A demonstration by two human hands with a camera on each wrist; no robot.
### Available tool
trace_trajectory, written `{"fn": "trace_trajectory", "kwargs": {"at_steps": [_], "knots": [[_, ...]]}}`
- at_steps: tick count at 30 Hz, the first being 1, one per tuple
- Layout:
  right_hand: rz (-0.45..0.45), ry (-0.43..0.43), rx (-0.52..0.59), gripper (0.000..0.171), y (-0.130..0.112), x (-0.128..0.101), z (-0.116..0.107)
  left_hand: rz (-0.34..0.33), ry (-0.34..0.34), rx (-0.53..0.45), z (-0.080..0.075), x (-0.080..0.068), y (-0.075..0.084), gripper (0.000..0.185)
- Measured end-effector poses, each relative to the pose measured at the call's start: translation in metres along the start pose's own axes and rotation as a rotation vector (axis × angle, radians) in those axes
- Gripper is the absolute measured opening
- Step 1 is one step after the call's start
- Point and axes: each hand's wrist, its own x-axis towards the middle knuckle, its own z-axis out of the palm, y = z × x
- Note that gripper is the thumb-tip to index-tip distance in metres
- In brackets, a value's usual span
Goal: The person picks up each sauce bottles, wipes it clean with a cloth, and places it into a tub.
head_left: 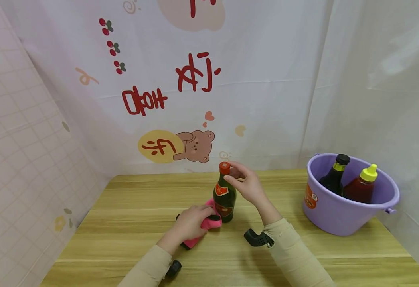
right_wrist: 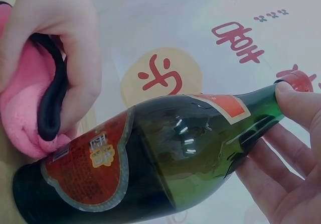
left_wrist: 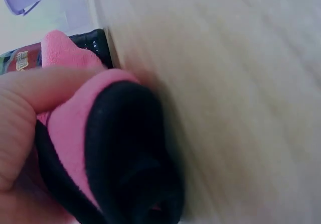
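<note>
Beige sleeves fill the bottom centre of the head view, each with a black wrist mount. Left hand, lower centre of frame, grips a pink cloth with black trim, fingers curled round it, pressing it against the base of a green glass bottle. Left wrist view shows the cloth bunched under the fingers, with blurred wood table beside it. Right hand, centre of frame, pinches the bottle's neck just below the red cap, fingertips on the cap end. Right wrist view: bottle runs lower left to upper right, red oval label low on the body, smaller red label near the neck, right fingers on the cap, left hand with the cloth at upper left. Bottle stands upright at mid-table on the wooden tabletop, near the back edge.

Purple tub, right of frame, well apart from the hands, holds a dark bottle with black cap and a red squeeze bottle with yellow cap. White backdrop with a cartoon bear and red lettering hangs behind.
</note>
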Motion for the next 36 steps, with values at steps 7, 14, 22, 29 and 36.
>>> {"fn": "trace_trajectory", "kwargs": {"at_steps": [7, 14, 22, 29, 36], "knots": [[-0.008, -0.003, 0.006, 0.044, 0.001, 0.000, 0.000, 0.018, 0.038, 0.010, -0.005, -0.001, -0.001, 0.048], [-0.023, -0.014, 0.012, 0.044, 0.004, 0.001, -0.002, 0.025, 0.124, -0.038, -0.015, -0.007, -0.007, 0.049], [-0.041, -0.030, 0.003, 0.043, 0.004, 0.002, -0.004, -0.030, 0.279, -0.137, -0.052, -0.005, -0.008, 0.043], [-0.036, -0.033, -0.003, 0.044, 0.005, 0.002, -0.004, 0.091, 0.462, -0.203, -0.089, 0.009, 0.000, 0.048], [-0.049, -0.026, 0.007, 0.045, 0.006, 0.003, -0.003, 0.126, 0.486, -0.158, -0.099, 0.020, 0.013, 0.048]]}}
